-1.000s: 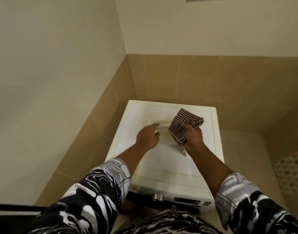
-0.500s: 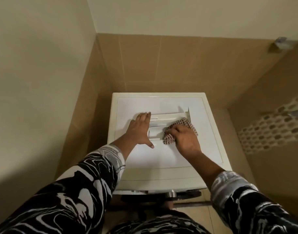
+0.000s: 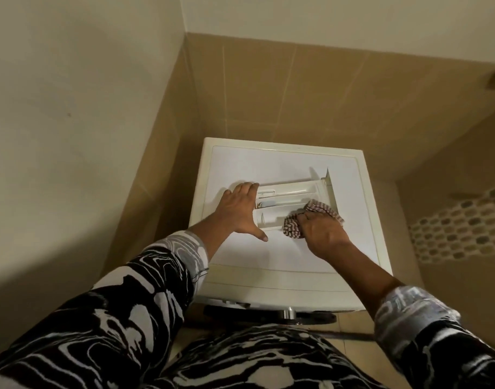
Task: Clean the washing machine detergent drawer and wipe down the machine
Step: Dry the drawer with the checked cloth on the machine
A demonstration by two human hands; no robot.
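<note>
- The right hand point(image 3: 322, 233) has its fingers curled round a bunched checked cloth point(image 3: 291, 227) and presses it down; the knuckles face the camera and the fingertips are hidden under the fabric.
- The cloth sits at the right end of the drawer's near compartment. One fold sticks out left of the hand and another shows beyond it, towards the drawer's front panel.
- The left hand point(image 3: 237, 211) lies flat and spread. Its fingers are straight and together along the drawer's left end, and its thumb is stretched out along the near side. The palm rests on the machine top, touching the drawer.
- The drawer point(image 3: 285, 192) lies out on top of the machine, lengthways from left to right, with its front panel standing upright at the right end.
- The drawer is split into long compartments side by side. The far one is pale and bare. The middle one has a small pale part at its left end, too small to make out. The near one holds the cloth.
- The machine point(image 3: 282, 259) is white, seen from above, and stands in a corner.
- Its dark round door point(image 3: 268, 315) peeks out under the front edge.
- Black-and-white patterned sleeves point(image 3: 128, 304) cover both forearms to above the wrists.
- Tan tiles point(image 3: 296, 94) line the walls behind and to the left of the machine.
- A mosaic strip point(image 3: 459, 231) runs along the wall on the right.
</note>
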